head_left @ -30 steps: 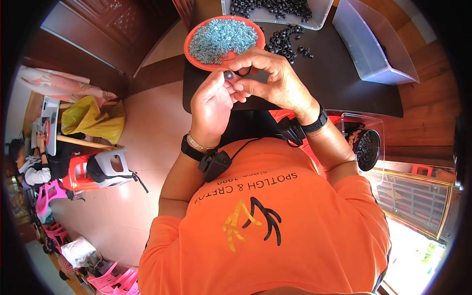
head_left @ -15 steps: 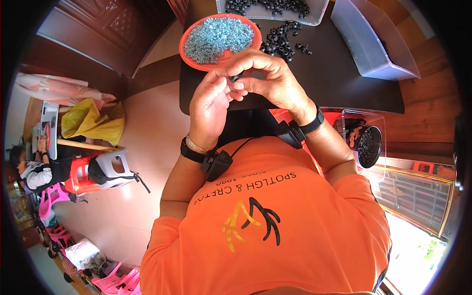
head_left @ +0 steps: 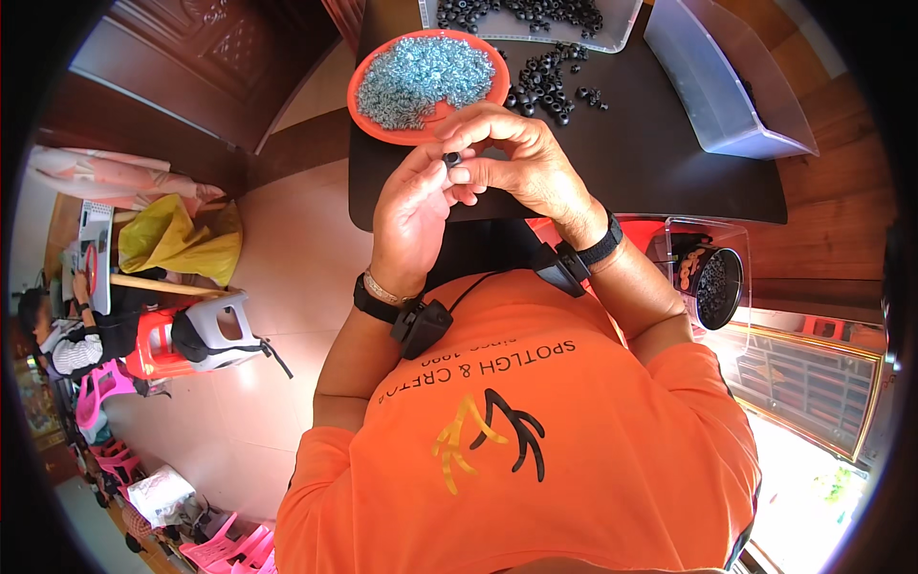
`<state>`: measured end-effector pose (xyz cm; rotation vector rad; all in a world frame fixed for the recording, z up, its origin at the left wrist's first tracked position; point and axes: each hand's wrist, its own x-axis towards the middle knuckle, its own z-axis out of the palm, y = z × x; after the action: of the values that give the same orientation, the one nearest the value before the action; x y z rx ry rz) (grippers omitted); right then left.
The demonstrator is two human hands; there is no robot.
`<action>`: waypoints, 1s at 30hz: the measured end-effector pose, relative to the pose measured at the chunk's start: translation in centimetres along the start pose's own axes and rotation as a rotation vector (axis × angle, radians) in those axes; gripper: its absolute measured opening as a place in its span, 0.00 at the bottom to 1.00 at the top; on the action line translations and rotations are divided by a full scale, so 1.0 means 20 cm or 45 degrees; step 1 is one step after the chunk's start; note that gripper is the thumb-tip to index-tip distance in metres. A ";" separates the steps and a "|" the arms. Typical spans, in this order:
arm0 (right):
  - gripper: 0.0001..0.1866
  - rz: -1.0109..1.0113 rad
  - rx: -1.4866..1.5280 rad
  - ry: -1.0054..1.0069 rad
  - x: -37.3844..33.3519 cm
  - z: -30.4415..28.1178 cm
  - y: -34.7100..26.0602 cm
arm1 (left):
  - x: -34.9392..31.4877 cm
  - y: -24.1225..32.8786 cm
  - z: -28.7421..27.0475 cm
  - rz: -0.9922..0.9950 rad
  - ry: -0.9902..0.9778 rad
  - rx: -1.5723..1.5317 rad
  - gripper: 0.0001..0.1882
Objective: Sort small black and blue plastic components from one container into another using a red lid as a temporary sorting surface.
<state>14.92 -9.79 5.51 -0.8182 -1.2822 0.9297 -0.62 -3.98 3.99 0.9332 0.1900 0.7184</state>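
A small black rounded piece [head_left: 452, 159], with what looks like a hole in it, is pinched between the fingertips of both hands just in front of the table edge. My left hand [head_left: 409, 210] grips it from the left with thumb and fingers. From the right, the thumb and index finger of my right hand [head_left: 535, 165] close on the same piece. Just beyond the hands, an orange-red round tray [head_left: 356, 107] bears a heap of small shiny metal pieces [head_left: 421, 77], too small to make out. Similar black pieces [head_left: 543, 84] lie loose on the dark table [head_left: 660, 153].
A clear bin [head_left: 612, 36] of black pieces stands at the far edge. A translucent bin [head_left: 712, 96] is at the right. Below the table's right side sits a black tin [head_left: 719, 287] of small dark pieces. At far left, another person [head_left: 72, 349] works beside a stool [head_left: 158, 340].
The black piece has become more visible between my fingertips. Both hands have shifted only slightly, and the orange-red tray has moved a little toward me.
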 end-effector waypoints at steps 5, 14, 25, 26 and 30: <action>0.15 0.082 0.066 0.014 0.00 0.02 0.02 | 0.00 -0.02 -0.05 0.032 0.017 -0.019 0.14; 0.10 0.072 -0.136 -0.020 0.04 0.04 0.00 | 0.02 -0.03 -0.12 0.022 0.030 -0.079 0.12; 0.07 0.165 -1.314 -0.131 0.40 -0.27 -0.06 | 0.07 -0.04 -0.27 0.072 0.143 -0.422 0.11; 0.07 0.155 -1.342 -0.257 0.41 -0.25 -0.04 | 0.06 -0.04 -0.27 0.087 0.131 -0.448 0.11; 0.07 0.065 -1.611 -0.509 0.45 -0.19 0.03 | 0.06 -0.05 -0.28 0.102 0.124 -0.464 0.11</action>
<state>19.02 -1.26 8.25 -1.6696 -2.2339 0.2049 -1.76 0.09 0.07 0.5615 0.1026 0.8408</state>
